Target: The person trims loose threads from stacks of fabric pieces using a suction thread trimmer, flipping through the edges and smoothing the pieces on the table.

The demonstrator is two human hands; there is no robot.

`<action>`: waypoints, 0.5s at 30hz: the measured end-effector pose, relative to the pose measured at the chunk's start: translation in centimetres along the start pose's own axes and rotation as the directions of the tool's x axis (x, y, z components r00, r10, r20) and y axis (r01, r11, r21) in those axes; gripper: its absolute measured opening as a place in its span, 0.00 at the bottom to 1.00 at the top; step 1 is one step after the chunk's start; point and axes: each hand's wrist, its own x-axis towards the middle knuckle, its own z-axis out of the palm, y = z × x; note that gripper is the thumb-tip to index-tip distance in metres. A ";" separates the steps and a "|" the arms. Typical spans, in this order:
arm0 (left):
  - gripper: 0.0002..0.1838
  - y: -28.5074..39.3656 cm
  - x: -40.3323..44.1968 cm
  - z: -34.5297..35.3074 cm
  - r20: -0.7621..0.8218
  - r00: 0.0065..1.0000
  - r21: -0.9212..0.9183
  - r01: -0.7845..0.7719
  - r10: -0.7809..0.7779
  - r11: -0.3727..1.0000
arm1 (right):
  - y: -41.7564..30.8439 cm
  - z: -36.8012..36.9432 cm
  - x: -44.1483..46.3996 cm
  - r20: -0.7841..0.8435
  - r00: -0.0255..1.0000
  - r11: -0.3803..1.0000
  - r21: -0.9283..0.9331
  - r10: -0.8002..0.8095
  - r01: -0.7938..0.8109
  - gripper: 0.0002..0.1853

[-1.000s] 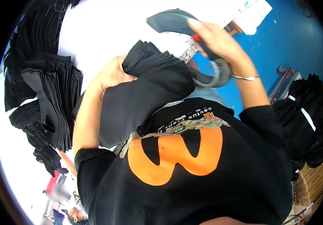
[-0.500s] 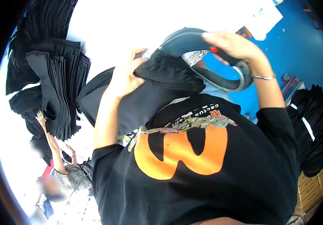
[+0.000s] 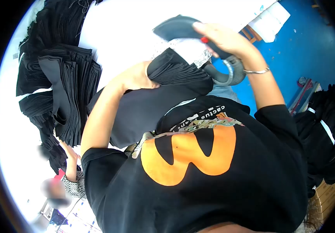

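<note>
My left hand (image 3: 139,76) is closed on the edge of a folded stack of black cloth pieces (image 3: 175,70), whose layered edges fan out beside my fingers. The dark cloth (image 3: 142,106) drapes down from there over the front of my body. My right hand (image 3: 225,38) grips a dark hand tool (image 3: 177,28) with a broad, tapered head and a red button. A thick ribbed hose (image 3: 235,72) curves back from it below my wrist. The tool's head is over the white table, apart from the stack; its exact kind is unclear.
Tall stacks of black cloth (image 3: 66,81) stand on the white table (image 3: 117,31) at left. Another person's arm (image 3: 71,161) reaches toward them. Bundled black cloth (image 3: 323,136) and cardboard boxes (image 3: 327,196) are at right, near the blue floor (image 3: 292,50).
My right hand and the tool have moved up and left, away from the cloth. My left hand has shifted slightly down, and the stack's layered edges show more plainly.
</note>
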 end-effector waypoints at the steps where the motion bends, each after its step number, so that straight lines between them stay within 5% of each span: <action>1: 0.23 0.0 0.0 0.0 -0.010 0.999 0.044 0.039 -0.038 0.998 | 0.8 -1.5 -0.5 -0.075 0.994 0.995 -0.063 -0.078 0.073 0.32; 5: 0.16 1.3 -3.7 2.0 -0.295 0.955 0.308 0.065 0.030 0.949 | 2.7 -5.4 -6.1 -0.190 0.981 0.994 0.104 0.031 -0.011 0.33; 6: 0.18 1.6 -5.4 2.2 -0.372 0.909 0.441 -0.005 0.188 0.898 | 2.1 -5.2 -7.6 -0.258 0.961 0.985 0.165 0.097 -0.055 0.34; 10: 0.21 6.0 -15.4 -0.2 -0.634 0.737 0.356 0.011 0.233 0.934 | 2.6 -5.5 -11.6 -0.437 0.884 0.974 0.213 0.165 -0.077 0.32; 12: 0.21 7.2 -20.8 -0.5 -0.899 0.436 0.026 -0.024 0.034 0.999 | 0.9 -4.7 -12.6 -0.521 0.848 0.984 0.181 0.095 0.001 0.32; 15: 0.17 8.3 -26.5 -2.4 -0.966 -0.115 0.256 -0.349 0.230 0.901 | 0.3 -5.2 -13.3 -0.526 0.850 0.989 0.136 0.022 0.058 0.31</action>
